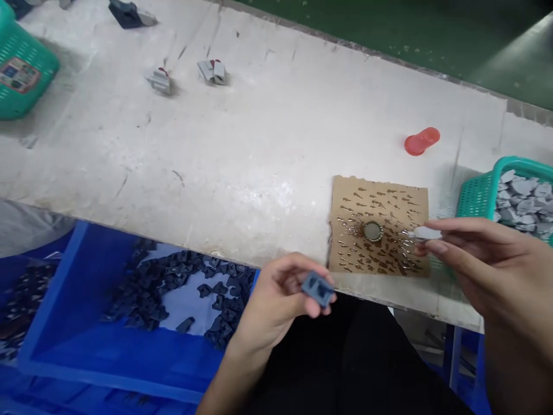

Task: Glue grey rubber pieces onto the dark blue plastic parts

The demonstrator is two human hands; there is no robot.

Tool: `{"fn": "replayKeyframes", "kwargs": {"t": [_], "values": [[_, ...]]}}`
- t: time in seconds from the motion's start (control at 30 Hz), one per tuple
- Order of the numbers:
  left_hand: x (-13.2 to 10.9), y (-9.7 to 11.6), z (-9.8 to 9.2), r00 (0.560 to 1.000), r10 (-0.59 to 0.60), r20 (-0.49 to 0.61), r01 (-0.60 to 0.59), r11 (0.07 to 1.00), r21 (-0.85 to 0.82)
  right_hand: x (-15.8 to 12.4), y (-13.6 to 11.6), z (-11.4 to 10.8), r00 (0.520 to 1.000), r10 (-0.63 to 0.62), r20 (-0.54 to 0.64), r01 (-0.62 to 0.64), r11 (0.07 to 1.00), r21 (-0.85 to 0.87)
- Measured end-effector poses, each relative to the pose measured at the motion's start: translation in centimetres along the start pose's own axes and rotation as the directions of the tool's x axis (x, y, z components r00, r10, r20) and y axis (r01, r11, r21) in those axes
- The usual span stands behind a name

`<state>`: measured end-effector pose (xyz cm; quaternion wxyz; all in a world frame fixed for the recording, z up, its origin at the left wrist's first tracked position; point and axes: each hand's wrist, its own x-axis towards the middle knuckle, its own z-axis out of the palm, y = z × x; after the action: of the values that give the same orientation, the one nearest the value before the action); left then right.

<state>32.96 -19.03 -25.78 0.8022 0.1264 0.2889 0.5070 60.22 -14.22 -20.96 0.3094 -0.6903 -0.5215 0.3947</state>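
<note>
left hand (272, 294) grip closed on dark blue-grey moulded plastic block (317, 289), just off table edge; right hand (488, 253) narrow pinch on small pale grey piece (425, 233), over brown cardboard sheet (341, 253) w/ round gold-rimmed disc (372, 231); teal plastic basket (484, 196) of grey pieces beside; blue plastic bin (108, 357) of dark pieces below white table (259, 144)

A square cardboard sheet (378, 226) lies on the long workbench (242, 132), with a plastic mesh basket (479, 196) to its right, a short plastic cylinder (422, 141) beyond it, and a rectangular plastic bin (52, 311) near left.
</note>
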Motion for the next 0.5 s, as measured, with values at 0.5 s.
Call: {"fn": "replayKeyframes", "kwargs": {"t": [0.5], "values": [[1.5, -1.1, 1.2, 0.998, -0.049, -0.024, 0.046, 0.993, -0.108, 2.5, -0.3, 1.4, 0.642, -0.639, 0.425, 0.751, 0.412, -0.515]]}}
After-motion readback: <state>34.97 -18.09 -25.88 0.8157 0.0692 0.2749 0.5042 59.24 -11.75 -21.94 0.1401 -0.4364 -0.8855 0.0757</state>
